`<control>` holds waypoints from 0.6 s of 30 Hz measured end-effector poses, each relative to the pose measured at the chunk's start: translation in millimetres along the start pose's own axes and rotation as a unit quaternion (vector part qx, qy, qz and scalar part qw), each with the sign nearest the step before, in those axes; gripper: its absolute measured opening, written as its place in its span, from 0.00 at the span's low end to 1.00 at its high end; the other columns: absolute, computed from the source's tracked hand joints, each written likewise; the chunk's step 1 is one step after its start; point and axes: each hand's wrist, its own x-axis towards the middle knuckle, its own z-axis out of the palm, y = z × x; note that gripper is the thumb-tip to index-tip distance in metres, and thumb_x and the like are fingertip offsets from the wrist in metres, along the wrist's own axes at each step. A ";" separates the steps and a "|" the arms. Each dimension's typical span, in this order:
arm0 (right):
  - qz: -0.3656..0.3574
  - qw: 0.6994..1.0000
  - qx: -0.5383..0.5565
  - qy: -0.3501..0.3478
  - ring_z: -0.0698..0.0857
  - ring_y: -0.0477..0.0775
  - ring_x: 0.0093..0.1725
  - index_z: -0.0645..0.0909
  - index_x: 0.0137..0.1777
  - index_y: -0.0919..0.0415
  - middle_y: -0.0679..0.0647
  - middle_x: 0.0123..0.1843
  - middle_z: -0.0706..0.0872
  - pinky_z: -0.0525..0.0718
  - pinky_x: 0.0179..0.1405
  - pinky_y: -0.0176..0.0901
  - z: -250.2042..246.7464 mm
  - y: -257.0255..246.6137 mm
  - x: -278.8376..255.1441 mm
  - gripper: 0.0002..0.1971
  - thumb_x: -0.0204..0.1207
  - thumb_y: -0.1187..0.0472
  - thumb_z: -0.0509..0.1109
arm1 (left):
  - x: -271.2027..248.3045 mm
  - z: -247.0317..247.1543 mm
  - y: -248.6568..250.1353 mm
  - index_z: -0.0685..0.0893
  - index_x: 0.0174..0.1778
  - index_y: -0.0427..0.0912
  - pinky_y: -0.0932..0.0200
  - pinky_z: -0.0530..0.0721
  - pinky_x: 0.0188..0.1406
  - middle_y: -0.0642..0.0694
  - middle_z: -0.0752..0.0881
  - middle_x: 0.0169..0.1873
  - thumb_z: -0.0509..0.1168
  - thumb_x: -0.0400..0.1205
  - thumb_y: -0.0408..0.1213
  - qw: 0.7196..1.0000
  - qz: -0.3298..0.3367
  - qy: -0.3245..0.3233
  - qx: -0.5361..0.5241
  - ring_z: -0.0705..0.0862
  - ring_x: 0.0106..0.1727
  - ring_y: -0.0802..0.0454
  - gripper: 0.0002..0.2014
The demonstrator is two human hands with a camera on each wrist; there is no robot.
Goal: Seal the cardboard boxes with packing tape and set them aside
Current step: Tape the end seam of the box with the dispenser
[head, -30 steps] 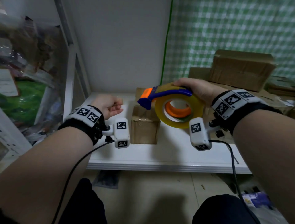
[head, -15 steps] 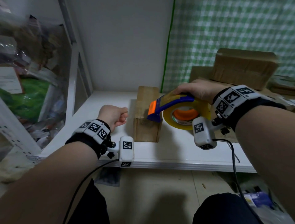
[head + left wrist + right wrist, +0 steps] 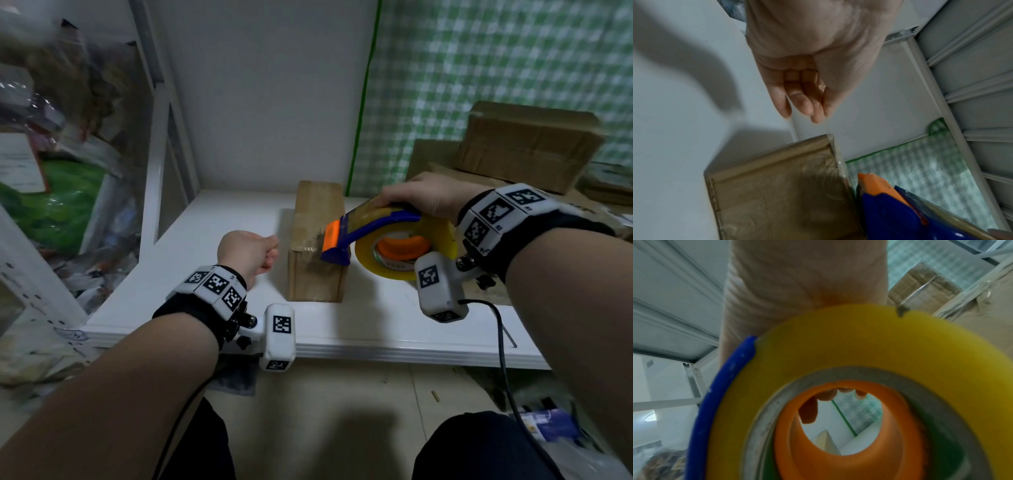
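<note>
Right hand (image 3: 424, 200) grips tape dispenser (image 3: 373, 236) against box (image 3: 317, 246); left hand (image 3: 248, 251) curled, empty

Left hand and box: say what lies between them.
Nothing: in the head view only bare white shelf separates the left hand from the box. The left wrist view shows the same gap.
</note>
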 end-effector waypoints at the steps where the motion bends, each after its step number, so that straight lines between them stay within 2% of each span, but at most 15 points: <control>1: 0.001 1.000 -0.006 0.002 0.89 0.58 0.44 0.88 0.44 0.58 0.59 0.44 0.91 0.85 0.52 0.50 1.0 -0.3 0.0 0.23 0.61 0.38 0.75 | 1.3 -1.2 -2.5 0.79 0.38 0.34 0.70 0.75 0.15 0.40 0.81 0.27 0.69 0.79 0.31 1.000 -0.003 0.000 0.004 0.73 0.15 0.58 0.07; 4: 0.007 0.999 -0.035 0.005 0.86 0.58 0.48 0.86 0.47 0.58 0.58 0.47 0.89 0.83 0.52 0.49 5.1 0.0 -0.1 0.25 0.64 0.35 0.73 | 5.0 -4.7 -11.7 0.79 0.34 0.35 0.72 0.68 0.12 0.41 0.81 0.26 0.68 0.80 0.31 1.000 -0.008 0.000 0.017 0.72 0.13 0.59 0.09; 8: 0.015 0.998 -0.059 0.023 0.85 0.55 0.46 0.86 0.48 0.59 0.56 0.47 0.87 0.82 0.52 0.48 12.2 3.4 2.1 0.31 0.63 0.31 0.73 | 6.3 -4.8 -19.3 0.77 0.29 0.38 0.70 0.67 0.12 0.43 0.80 0.25 0.68 0.80 0.33 1.000 -0.013 -0.004 0.023 0.72 0.15 0.57 0.13; 11: 0.025 0.995 -0.099 0.022 0.83 0.56 0.45 0.83 0.47 0.62 0.57 0.46 0.85 0.79 0.48 0.46 15.2 2.4 0.4 0.28 0.69 0.33 0.69 | 4.8 -2.2 -21.9 0.77 0.26 0.38 0.70 0.66 0.12 0.44 0.79 0.22 0.68 0.80 0.34 0.999 -0.009 -0.006 0.031 0.73 0.18 0.55 0.16; 13: 0.028 0.989 -0.141 0.030 0.81 0.58 0.47 0.80 0.48 0.62 0.58 0.48 0.82 0.76 0.48 0.46 18.2 0.2 -1.2 0.26 0.75 0.36 0.65 | 4.2 0.8 -24.5 0.78 0.25 0.37 0.67 0.71 0.14 0.44 0.79 0.21 0.68 0.80 0.33 1.000 -0.004 -0.005 0.026 0.74 0.19 0.54 0.16; 16: 0.036 0.975 -0.214 0.041 0.79 0.58 0.46 0.78 0.51 0.64 0.60 0.48 0.79 0.72 0.46 0.45 26.6 -3.5 -3.3 0.25 0.83 0.39 0.55 | 3.2 4.4 -28.2 0.80 0.29 0.36 0.61 0.79 0.22 0.44 0.81 0.23 0.69 0.80 0.33 1.000 -0.012 -0.003 -0.001 0.76 0.22 0.54 0.13; 18: 0.041 0.975 -0.215 0.045 0.79 0.60 0.52 0.77 0.60 0.66 0.64 0.53 0.78 0.72 0.50 0.45 33.8 -4.5 -1.5 0.24 0.88 0.47 0.48 | 2.2 5.3 -29.5 0.81 0.32 0.35 0.59 0.82 0.27 0.43 0.82 0.26 0.68 0.80 0.32 1.000 -0.020 -0.006 -0.023 0.77 0.23 0.54 0.11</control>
